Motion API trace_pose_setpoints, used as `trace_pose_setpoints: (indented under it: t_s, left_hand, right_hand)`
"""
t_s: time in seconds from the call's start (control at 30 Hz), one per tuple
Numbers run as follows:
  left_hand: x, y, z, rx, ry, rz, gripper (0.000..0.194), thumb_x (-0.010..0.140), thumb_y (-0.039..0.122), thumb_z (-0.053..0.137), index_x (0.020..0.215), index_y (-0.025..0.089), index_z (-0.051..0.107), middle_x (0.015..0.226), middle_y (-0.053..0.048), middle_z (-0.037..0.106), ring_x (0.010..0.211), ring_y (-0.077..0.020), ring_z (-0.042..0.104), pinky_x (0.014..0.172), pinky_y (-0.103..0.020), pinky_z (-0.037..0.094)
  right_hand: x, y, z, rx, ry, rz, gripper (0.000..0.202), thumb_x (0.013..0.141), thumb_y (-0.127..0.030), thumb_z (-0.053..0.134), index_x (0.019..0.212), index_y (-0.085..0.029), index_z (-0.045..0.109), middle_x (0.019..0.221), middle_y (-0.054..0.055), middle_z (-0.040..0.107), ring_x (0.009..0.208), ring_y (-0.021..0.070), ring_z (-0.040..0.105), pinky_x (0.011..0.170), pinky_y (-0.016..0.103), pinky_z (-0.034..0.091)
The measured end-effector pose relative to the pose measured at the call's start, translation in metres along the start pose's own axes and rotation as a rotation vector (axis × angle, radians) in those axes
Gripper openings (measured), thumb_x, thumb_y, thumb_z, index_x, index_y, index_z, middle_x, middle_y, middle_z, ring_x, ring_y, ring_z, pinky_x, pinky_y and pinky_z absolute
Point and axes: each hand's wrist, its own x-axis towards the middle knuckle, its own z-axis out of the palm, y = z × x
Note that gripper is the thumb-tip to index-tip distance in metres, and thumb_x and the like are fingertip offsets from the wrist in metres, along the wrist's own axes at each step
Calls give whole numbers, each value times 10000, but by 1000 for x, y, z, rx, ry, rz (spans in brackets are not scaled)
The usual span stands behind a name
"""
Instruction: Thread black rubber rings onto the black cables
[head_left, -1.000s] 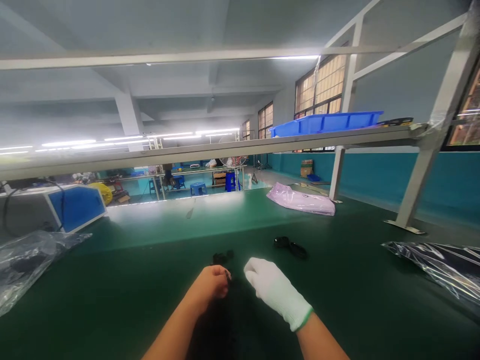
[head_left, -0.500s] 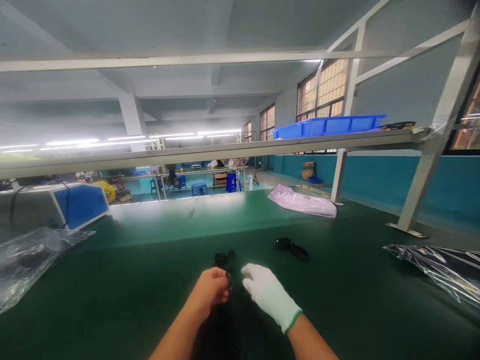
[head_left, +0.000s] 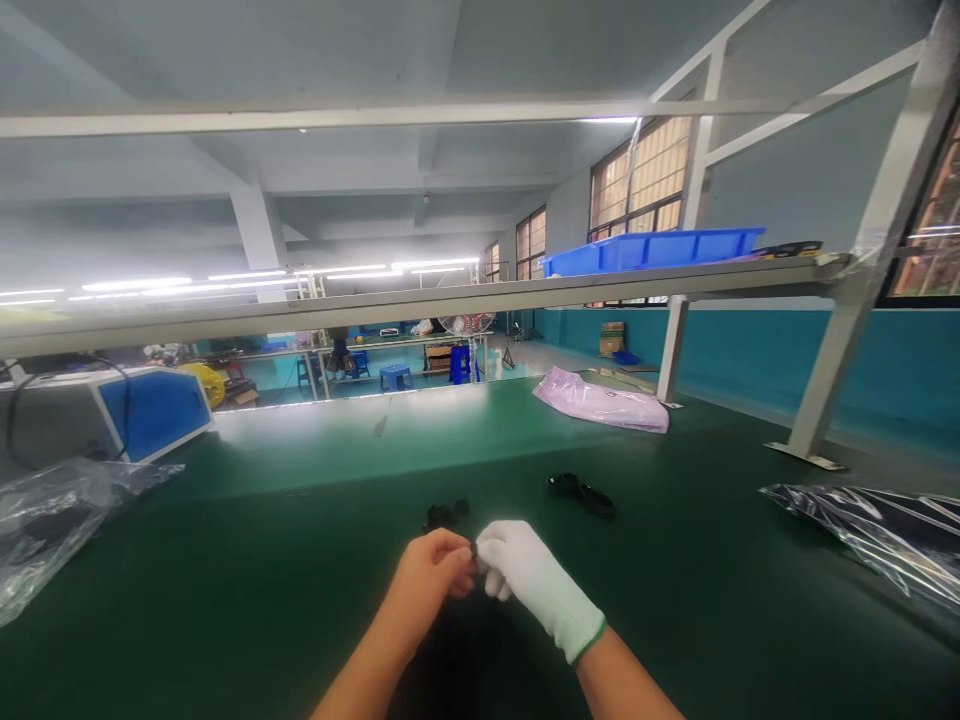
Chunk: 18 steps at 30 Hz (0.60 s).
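Both hands are meeting low over the green bench [head_left: 225,560], fingertips pinched together on a small black part [head_left: 474,549]. The left hand [head_left: 435,570] is bare, knuckles up, fingers curled in toward the right; the right hand [head_left: 525,580] is wearing a white glove and closing its thumb and forefinger on the same piece from the other side. Both forearms are coming in from the bottom edge and converging, wrists fairly straight, hands hovering just above the bench rather than resting on it.

Risks, as judged from this pose:
- The part is tiny and mostly hidden between the fingers (its shape cannot be made out), so a slip would likely be dropping it onto the dark mat, where black on green is hard to spot.
- The gloved fingers are probably giving less feel than the bare ones; uneven pressure could be twisting the piece out of line.
- A second black piece [head_left: 445,515] is lying just beyond the hands and a black looped item [head_left: 581,492] further right; a forward sweep of either hand could be knocking them.
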Motion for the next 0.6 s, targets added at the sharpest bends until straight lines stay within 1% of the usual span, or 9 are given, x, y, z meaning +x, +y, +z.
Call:
trace_pose_setpoints:
  t_s: [0.1,0.2,0.3,0.37,0.47,0.53,0.6]
  left_hand:
    - [-1,0,2,100,73,64,156,632,252,640,766,176,664,707,-31,676,673,-183,604,642,-281,441]
    - [0,-2,3,122,123,92,75,650,252,618,689,197,652,683,-13,667,643,-166,581,635,-272,421]
    - [1,-3,-1,54,102,45,162,675,336,584,708,179,607,647,-26,652,551,-151,569,564,-266,427]
    - [3,-4,-7,-4,85,15,244,690,408,560,755,173,573,648,-25,636,528,-133,561,543,-252,427]
    - [7,-6,-21,-29,104,6,329,693,485,536,803,174,538,656,-1,595,527,-101,534,561,-229,423]
    - [11,-9,-32,11,131,7,360,692,512,518,819,175,535,656,8,572,529,-92,515,569,-222,416]
    - [14,-12,-43,102,134,-4,352,694,505,513,807,174,554,642,5,568,516,-94,499,551,-220,400]
  right_hand:
    - [-1,-1,-1,54,-17,-10,128,757,-224,434,674,-153,501,540,-16,549,412,85,495,425,194,369]
    - [-4,-2,-3,96,-31,-33,102,721,-237,483,674,-150,510,508,-27,530,413,80,478,430,192,363]
    - [-5,-1,-3,152,-75,-49,106,688,-255,488,691,-151,509,569,-13,570,422,79,487,429,200,377]
    - [-4,0,-4,187,-110,-57,130,674,-279,470,702,-156,501,616,-8,586,420,77,490,415,202,381]
    - [-3,0,-6,203,-150,-68,133,645,-279,445,678,-158,490,608,-9,572,414,79,493,392,199,380]
    - [-4,-1,-10,182,-155,-71,116,647,-260,438,669,-157,485,617,-4,573,425,79,501,394,197,386]
    - [-6,-3,-16,131,-142,-60,93,676,-231,432,671,-155,485,634,0,578,439,76,510,409,194,395]
